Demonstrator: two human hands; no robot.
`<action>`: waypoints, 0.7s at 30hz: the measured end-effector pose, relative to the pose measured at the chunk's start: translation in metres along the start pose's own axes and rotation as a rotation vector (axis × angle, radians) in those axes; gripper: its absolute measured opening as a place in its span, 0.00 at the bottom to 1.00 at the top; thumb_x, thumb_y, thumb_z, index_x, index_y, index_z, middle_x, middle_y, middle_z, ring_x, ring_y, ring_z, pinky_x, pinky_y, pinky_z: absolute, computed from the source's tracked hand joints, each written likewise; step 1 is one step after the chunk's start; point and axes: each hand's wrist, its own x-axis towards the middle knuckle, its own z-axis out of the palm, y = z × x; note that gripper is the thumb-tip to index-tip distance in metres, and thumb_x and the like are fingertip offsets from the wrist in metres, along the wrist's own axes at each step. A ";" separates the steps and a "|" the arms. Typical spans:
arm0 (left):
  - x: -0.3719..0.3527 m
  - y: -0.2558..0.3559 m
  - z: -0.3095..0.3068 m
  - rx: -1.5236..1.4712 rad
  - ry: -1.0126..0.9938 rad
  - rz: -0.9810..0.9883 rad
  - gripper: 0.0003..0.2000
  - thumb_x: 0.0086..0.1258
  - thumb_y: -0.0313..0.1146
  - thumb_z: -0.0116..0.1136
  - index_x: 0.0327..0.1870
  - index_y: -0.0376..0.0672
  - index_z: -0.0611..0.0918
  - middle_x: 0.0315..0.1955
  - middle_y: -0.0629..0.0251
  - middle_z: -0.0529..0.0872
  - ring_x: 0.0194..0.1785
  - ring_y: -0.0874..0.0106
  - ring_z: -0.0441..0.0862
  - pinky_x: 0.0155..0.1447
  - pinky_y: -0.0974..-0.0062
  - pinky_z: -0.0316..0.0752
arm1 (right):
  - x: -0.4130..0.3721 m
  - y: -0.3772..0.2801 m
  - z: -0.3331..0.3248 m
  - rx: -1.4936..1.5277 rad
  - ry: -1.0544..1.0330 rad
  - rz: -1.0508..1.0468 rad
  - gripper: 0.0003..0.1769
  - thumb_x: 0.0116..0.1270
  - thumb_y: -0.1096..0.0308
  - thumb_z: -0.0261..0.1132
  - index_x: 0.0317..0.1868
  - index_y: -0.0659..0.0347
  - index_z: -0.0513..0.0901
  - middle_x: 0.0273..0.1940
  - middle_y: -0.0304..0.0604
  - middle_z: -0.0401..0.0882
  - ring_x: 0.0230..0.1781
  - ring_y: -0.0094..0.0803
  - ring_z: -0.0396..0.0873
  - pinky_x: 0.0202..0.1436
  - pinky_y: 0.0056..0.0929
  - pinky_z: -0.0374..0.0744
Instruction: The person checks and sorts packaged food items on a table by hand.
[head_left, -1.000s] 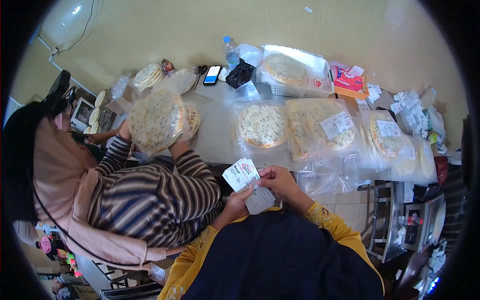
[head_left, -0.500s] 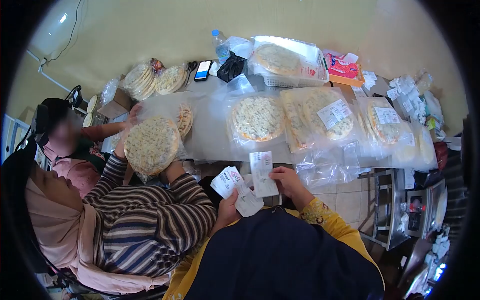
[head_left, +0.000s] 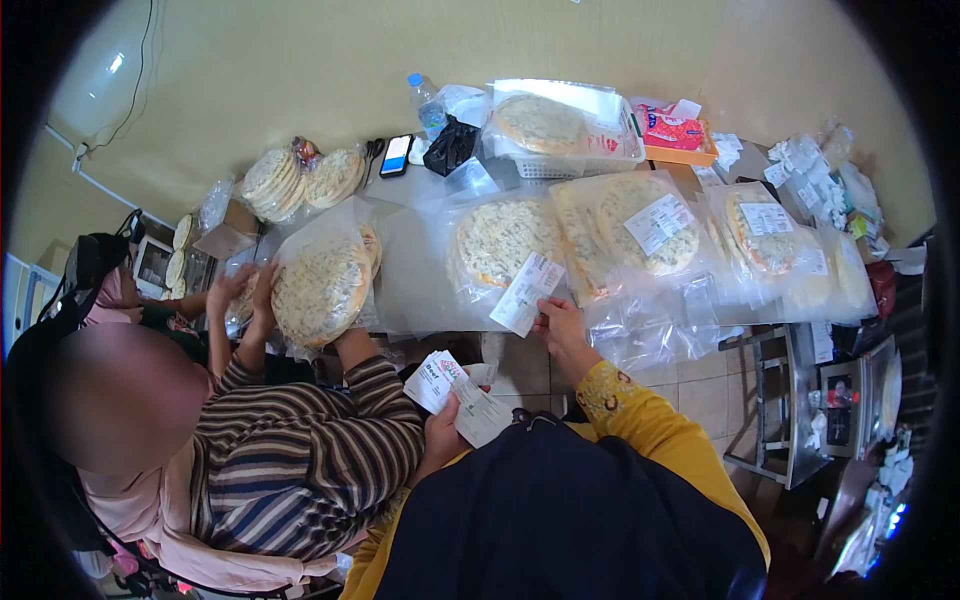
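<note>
My left hand (head_left: 443, 432) is closed on a fanned stack of white printed labels (head_left: 484, 412), one of which reads "Beef". Pinched in my right hand (head_left: 560, 328) is a single white label (head_left: 527, 294), raised at the table's front edge. Behind that label lies a bagged pizza (head_left: 508, 238) topped with pale shreds, in clear plastic; the label overlaps its lower right part in view. To the right rest more bagged pizzas (head_left: 615, 215), with a label (head_left: 660, 222) lying on top.
At left, a co-worker in a striped top (head_left: 300, 450) holds a bagged pizza (head_left: 322, 285); another person's hands are beside it. Along the back stand a phone (head_left: 396, 156), a water bottle (head_left: 427, 108), a white basket (head_left: 570, 168) and an orange box (head_left: 690, 153). Crumpled paper (head_left: 805, 175) lies at right.
My right hand has moved forward with the single label, away from the stack and over toward the bagged pizza. The left hand's stack has shifted slightly down and left. The co-worker's head has turned.
</note>
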 end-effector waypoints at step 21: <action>0.009 0.019 0.002 -0.057 0.041 -0.063 0.22 0.75 0.41 0.31 0.65 0.39 0.61 0.55 0.48 0.72 0.59 0.56 0.70 0.65 0.60 0.62 | 0.120 -0.003 0.067 -0.179 -0.034 -0.099 0.12 0.59 0.72 0.62 0.43 0.66 0.74 0.40 0.49 0.77 0.29 0.39 0.80 0.34 0.36 0.82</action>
